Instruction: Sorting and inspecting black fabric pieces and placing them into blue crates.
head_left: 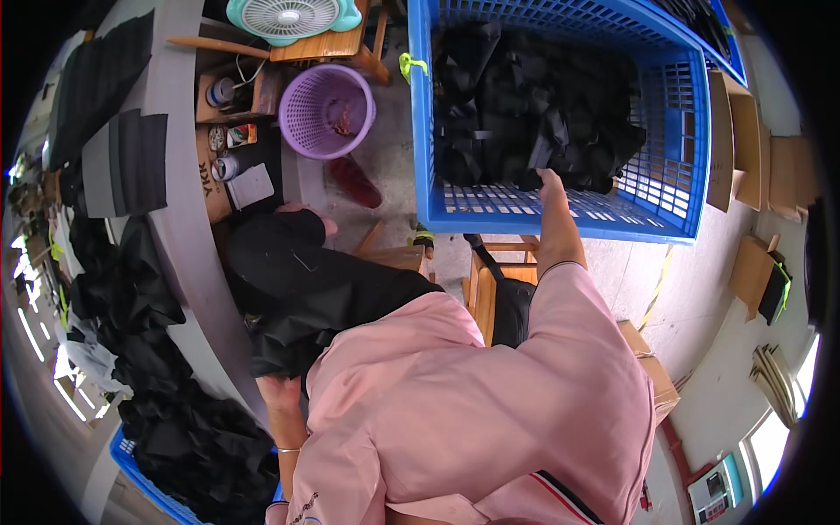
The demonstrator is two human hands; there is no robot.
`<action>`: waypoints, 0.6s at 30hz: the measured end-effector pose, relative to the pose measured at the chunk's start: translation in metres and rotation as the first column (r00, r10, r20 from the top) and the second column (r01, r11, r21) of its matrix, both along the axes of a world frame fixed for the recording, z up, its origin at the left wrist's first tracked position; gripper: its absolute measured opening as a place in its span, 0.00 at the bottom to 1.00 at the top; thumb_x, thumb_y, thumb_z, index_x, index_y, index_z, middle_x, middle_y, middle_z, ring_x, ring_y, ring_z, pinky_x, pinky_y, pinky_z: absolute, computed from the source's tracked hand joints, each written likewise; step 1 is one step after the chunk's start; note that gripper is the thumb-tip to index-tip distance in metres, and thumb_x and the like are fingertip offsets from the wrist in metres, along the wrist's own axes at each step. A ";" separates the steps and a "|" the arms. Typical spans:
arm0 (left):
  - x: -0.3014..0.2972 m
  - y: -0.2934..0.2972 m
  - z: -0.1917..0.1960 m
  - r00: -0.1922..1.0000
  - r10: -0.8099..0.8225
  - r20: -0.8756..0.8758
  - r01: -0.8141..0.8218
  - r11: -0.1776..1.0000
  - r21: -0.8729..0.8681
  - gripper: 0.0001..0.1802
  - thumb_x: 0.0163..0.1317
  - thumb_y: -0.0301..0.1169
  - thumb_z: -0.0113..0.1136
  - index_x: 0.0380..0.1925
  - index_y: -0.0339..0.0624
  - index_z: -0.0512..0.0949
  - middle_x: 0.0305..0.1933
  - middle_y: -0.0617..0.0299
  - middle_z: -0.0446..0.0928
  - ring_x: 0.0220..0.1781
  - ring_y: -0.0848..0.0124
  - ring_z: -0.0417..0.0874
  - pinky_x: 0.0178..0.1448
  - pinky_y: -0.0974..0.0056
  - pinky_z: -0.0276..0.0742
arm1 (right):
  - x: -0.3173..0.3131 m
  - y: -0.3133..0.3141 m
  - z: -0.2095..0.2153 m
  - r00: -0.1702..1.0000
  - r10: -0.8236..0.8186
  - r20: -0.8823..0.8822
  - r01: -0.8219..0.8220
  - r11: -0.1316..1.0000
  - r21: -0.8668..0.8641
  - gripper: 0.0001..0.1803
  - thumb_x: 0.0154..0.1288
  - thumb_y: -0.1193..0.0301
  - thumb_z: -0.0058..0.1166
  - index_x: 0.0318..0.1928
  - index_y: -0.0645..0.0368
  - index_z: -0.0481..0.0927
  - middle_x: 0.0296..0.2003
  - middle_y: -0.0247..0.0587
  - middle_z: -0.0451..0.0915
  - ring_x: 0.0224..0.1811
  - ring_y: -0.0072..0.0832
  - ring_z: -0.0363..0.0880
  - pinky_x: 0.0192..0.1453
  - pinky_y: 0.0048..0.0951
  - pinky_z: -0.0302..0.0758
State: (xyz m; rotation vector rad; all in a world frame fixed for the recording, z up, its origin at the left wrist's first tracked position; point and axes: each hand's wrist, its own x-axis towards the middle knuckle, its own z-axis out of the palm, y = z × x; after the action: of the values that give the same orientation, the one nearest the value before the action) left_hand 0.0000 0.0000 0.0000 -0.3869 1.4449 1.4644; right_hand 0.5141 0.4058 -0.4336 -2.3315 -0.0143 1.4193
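Observation:
My right arm stretches forward over the near rim of a large blue plastic crate (pixel 560 229). Inside lies a heap of black fabric pieces (pixel 525 96), some with greyish shiny sides. The fingers of my right hand (pixel 549 181) are closed on the near edge of one black fabric piece (pixel 547 144), partly hidden among the others. Low on the left, beside my lap, my left hand (pixel 280 395) is at a bunched black fabric piece (pixel 284 337) and appears to grip it. The cloth covers most of the left fingers.
A grey worktable (pixel 188 175) runs along the left, bearing dark fabric sheets (pixel 140 162). Below it, a purple basket (pixel 284 109) stands near a red slipper (pixel 354 182). A fan (pixel 293 16) sits on a wooden stool. Another blue crate (pixel 131 459) holds black cloth at lower left; cardboard boxes (pixel 652 363) stand right.

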 end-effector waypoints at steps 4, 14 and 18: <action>-0.004 0.002 -0.014 0.982 -0.024 0.189 -0.040 0.943 0.329 0.23 0.72 0.36 0.51 0.63 0.36 0.72 0.64 0.53 0.76 0.63 0.57 0.78 0.69 0.51 0.74 | -0.021 0.005 0.021 0.888 0.236 0.394 -0.383 0.854 0.353 0.13 0.58 0.70 0.66 0.42 0.64 0.87 0.48 0.47 0.84 0.49 0.40 0.83 0.54 0.37 0.77; 0.030 0.023 0.008 0.963 0.271 0.000 -0.269 0.954 0.133 0.22 0.74 0.35 0.48 0.61 0.33 0.72 0.63 0.51 0.77 0.64 0.57 0.77 0.71 0.53 0.73 | -0.189 -0.070 0.274 0.373 0.089 0.924 -0.926 -0.027 0.376 0.13 0.60 0.80 0.57 0.45 0.56 0.83 0.44 0.48 0.76 0.48 0.47 0.78 0.50 0.39 0.78; 0.012 -0.023 -0.004 0.981 0.195 -0.001 -0.174 0.879 0.443 0.20 0.74 0.35 0.48 0.59 0.33 0.74 0.60 0.53 0.78 0.62 0.59 0.79 0.68 0.54 0.76 | -0.240 -0.117 0.351 0.420 0.032 0.907 -0.760 -0.534 0.371 0.19 0.47 0.78 0.64 0.45 0.59 0.86 0.41 0.43 0.71 0.41 0.40 0.76 0.44 0.37 0.78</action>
State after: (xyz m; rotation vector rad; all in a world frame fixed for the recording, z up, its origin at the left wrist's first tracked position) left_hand 0.0121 -0.0227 -0.0040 -0.2100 1.0837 1.9125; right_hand 0.2739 0.2890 -0.0828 -0.7895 -2.0391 0.2410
